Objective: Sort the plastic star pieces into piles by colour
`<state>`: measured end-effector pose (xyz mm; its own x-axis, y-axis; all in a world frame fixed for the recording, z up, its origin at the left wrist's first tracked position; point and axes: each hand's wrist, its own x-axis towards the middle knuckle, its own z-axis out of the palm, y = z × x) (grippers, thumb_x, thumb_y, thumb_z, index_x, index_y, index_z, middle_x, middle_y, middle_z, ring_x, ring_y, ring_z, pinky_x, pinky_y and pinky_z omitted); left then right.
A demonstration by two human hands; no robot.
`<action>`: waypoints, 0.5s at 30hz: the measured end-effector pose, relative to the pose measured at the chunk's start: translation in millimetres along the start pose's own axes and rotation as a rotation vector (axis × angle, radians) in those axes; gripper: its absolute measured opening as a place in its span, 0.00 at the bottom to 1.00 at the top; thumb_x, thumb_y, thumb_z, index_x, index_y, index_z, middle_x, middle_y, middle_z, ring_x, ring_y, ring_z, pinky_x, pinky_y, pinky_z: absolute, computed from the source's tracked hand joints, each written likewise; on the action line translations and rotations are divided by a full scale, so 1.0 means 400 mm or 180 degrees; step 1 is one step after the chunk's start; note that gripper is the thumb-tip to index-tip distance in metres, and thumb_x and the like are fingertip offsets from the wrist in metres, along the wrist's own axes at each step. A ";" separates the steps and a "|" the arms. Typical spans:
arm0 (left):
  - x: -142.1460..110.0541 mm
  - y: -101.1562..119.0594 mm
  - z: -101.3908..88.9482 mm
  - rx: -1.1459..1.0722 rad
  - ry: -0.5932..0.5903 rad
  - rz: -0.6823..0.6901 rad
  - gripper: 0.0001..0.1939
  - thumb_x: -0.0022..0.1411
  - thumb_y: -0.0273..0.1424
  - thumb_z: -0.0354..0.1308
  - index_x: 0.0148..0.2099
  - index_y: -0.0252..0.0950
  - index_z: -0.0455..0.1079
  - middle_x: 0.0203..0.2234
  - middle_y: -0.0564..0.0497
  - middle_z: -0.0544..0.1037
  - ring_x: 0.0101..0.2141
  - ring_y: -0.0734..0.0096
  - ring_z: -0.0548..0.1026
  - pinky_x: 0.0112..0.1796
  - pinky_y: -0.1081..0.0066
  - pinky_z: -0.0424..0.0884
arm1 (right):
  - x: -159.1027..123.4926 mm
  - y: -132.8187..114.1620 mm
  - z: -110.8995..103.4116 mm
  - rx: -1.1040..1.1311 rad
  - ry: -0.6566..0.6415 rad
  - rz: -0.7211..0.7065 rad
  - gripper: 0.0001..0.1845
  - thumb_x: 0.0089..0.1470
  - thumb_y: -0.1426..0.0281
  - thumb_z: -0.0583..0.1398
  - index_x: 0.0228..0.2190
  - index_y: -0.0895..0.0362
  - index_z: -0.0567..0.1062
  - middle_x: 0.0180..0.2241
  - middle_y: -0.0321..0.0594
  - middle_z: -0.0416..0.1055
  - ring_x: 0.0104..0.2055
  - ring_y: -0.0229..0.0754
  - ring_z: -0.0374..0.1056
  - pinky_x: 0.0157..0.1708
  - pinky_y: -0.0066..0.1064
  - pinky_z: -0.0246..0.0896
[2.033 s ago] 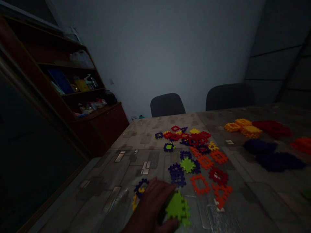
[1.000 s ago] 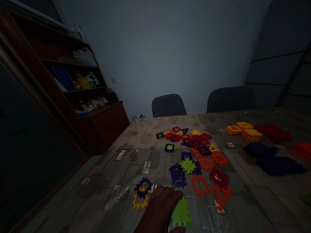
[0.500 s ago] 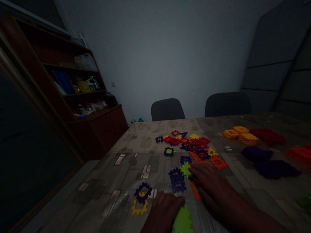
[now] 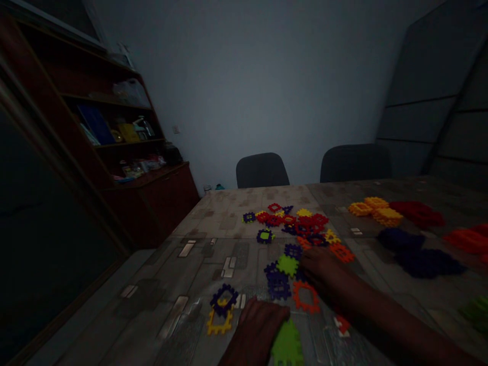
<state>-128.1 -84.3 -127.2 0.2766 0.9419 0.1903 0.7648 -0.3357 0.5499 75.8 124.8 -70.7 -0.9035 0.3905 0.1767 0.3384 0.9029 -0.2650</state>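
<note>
Green piece [image 4: 286,343] is lying on the surface [image 4: 152,305], left hand [image 4: 258,325] curling over its edge, pinch unclear; right hand's [image 4: 322,267] fingers are hiding their grip, its crossing forearm risking dragging the red-orange piece [image 4: 342,324].

Bare fingers and rounded knuckles are seen on the left hand [image 4: 259,325]; the right hand [image 4: 318,265] and forearm [image 4: 381,310] are uncovered.

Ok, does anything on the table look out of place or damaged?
Nothing looks spilled or visibly broken. The purple frame lies askew, overlapping the yellow frame, left of the left hand; that pair looks odd because it sits apart from the main scatter. Small cracks wouldn't show in this dim light.
</note>
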 end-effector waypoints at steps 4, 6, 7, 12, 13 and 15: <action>0.003 0.017 0.006 0.0119 0.0160 0.0013 0.33 0.72 0.57 0.48 0.70 0.46 0.57 0.58 0.39 0.76 0.58 0.47 0.74 0.63 0.39 0.60 | -0.054 0.004 -0.014 0.0094 0.0100 0.0017 0.14 0.65 0.71 0.52 0.36 0.55 0.78 0.39 0.48 0.78 0.41 0.49 0.72 0.45 0.40 0.64; 0.003 0.030 0.008 0.0190 0.0301 -0.0023 0.31 0.72 0.53 0.52 0.70 0.47 0.57 0.58 0.40 0.76 0.58 0.49 0.74 0.64 0.41 0.60 | -0.067 0.004 -0.024 0.0151 0.0137 0.0081 0.13 0.64 0.72 0.54 0.42 0.56 0.78 0.43 0.49 0.78 0.45 0.50 0.72 0.47 0.40 0.65; 0.001 0.035 0.009 0.0211 0.0369 -0.0055 0.32 0.70 0.52 0.56 0.70 0.47 0.56 0.58 0.41 0.76 0.58 0.49 0.74 0.64 0.42 0.59 | -0.067 0.003 -0.028 0.0172 0.0146 0.0119 0.14 0.63 0.72 0.54 0.45 0.56 0.77 0.46 0.50 0.78 0.48 0.50 0.72 0.49 0.41 0.65; -0.004 0.022 0.020 0.0210 0.0511 -0.0024 0.42 0.63 0.54 0.64 0.71 0.47 0.54 0.60 0.42 0.75 0.59 0.48 0.73 0.66 0.46 0.58 | -0.017 -0.035 -0.024 0.0213 0.0066 0.0274 0.18 0.60 0.73 0.58 0.52 0.58 0.76 0.52 0.53 0.77 0.53 0.54 0.71 0.53 0.44 0.64; -0.003 0.012 0.024 0.0219 0.0493 0.0036 0.42 0.63 0.54 0.64 0.72 0.47 0.53 0.60 0.42 0.75 0.59 0.48 0.73 0.65 0.46 0.59 | -0.006 -0.048 -0.020 0.0211 0.0051 0.0291 0.18 0.59 0.73 0.59 0.51 0.58 0.77 0.51 0.52 0.77 0.53 0.54 0.71 0.53 0.43 0.64; -0.002 -0.007 0.033 0.0245 0.0442 0.0127 0.43 0.63 0.53 0.64 0.73 0.48 0.51 0.58 0.42 0.75 0.58 0.48 0.74 0.64 0.45 0.59 | 0.012 -0.070 -0.013 0.0196 0.0028 0.0308 0.16 0.58 0.74 0.60 0.48 0.59 0.78 0.50 0.52 0.77 0.52 0.55 0.71 0.51 0.43 0.64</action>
<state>-122.8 -84.0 -139.5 0.2286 0.9179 0.3244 0.7986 -0.3674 0.4767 63.4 102.5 -57.5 -0.8650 0.4770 0.1558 0.4068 0.8483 -0.3388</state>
